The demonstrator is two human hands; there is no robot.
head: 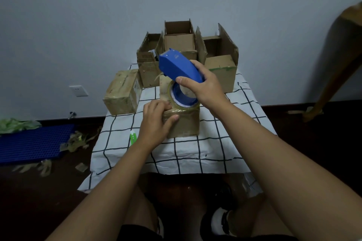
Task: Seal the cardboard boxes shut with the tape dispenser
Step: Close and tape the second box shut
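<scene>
A small closed cardboard box [186, 125] stands in the middle of the checked tablecloth [195, 152]. My left hand [156, 123] holds its near left corner, fingers on top and thumb on the front face. My right hand [203, 86] grips the handle of a blue tape dispenser [178, 64], lifted above the box with its nose tilted up and away. The clear tape roll [182, 97] on the dispenser hangs just over the box top. A strip of tape runs from the roll onto the box.
Three open cardboard boxes stand at the table's far end: left [147, 62], middle [179, 40], right [221, 64]. A taped box [122, 92] overhangs the left edge. A green object [132, 138] lies near my left wrist. Blue crate [33, 143] and tape scraps lie on the floor.
</scene>
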